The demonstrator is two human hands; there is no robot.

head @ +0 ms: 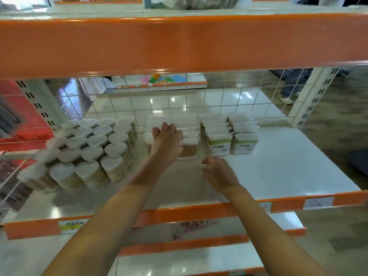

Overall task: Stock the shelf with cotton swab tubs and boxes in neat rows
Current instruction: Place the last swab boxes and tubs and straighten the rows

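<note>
On the white shelf (278, 166), several heart-topped cotton swab tubs (95, 148) stand in rows at the left. Rows of clear rectangular swab boxes (189, 150) fill the middle, and boxes with green labels (219, 145) stand to their right. My left hand (167, 139) lies over the front clear boxes, fingers curled on their tops. Just in front of the boxes, my right hand (218, 173) hovers above the shelf with loosely curled fingers and nothing in it.
A thick orange beam (179, 42) of the upper shelf hangs overhead. A white wire grid (219, 96) backs the shelf. Orange front rail with price tags (318, 203) runs below my arms. A person's legs (292, 84) show behind the grid at right.
</note>
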